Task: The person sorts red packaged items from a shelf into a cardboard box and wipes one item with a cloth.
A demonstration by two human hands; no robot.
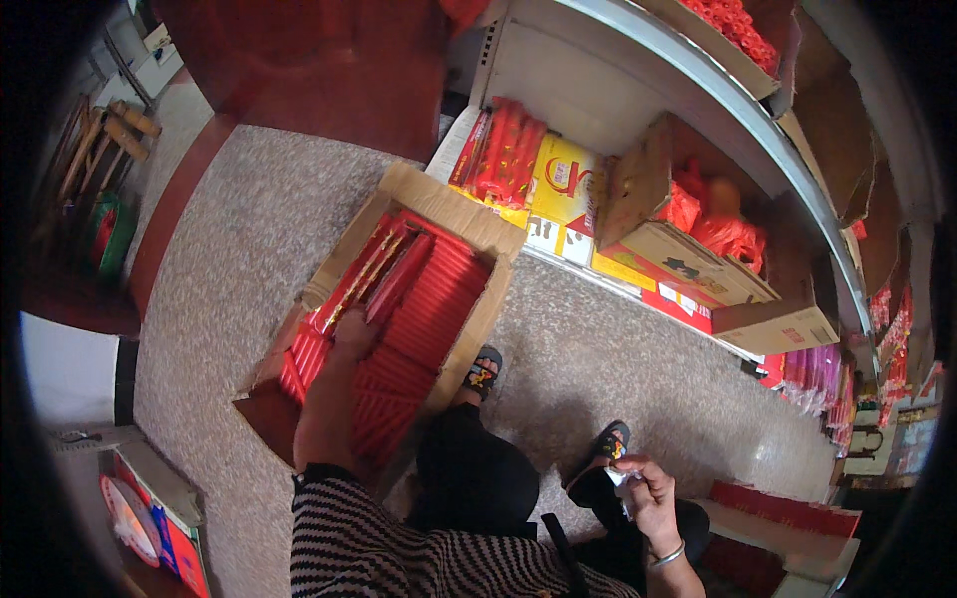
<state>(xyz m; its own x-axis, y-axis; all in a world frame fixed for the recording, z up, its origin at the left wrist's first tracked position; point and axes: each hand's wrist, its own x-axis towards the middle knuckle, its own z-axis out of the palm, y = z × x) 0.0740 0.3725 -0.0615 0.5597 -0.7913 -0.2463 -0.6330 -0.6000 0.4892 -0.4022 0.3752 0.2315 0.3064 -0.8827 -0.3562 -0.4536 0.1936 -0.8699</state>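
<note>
A long open cardboard box (506,237) stands on the floor, packed with rows of slim red sticks (431,299) that look like candles. My left hand (353,335) reaches down into it, against the flat red packets (399,274) with gold marks near the far end. Its fingers are mostly hidden among the red packs, so their grip does not show. Away from the box, my right hand (650,496) is raised over my right knee. Thumb and fingers pinch a small crumpled piece of whitish, shiny plastic (620,478).
A shelf unit curves along the right, holding wrapped red bundles (506,149), a yellow box (566,179) and a carton with red bags (638,189). A dark red cabinet (319,60) stands beyond the box. Cartons (788,518) sit at lower right; wooden stools (110,140) stand far left.
</note>
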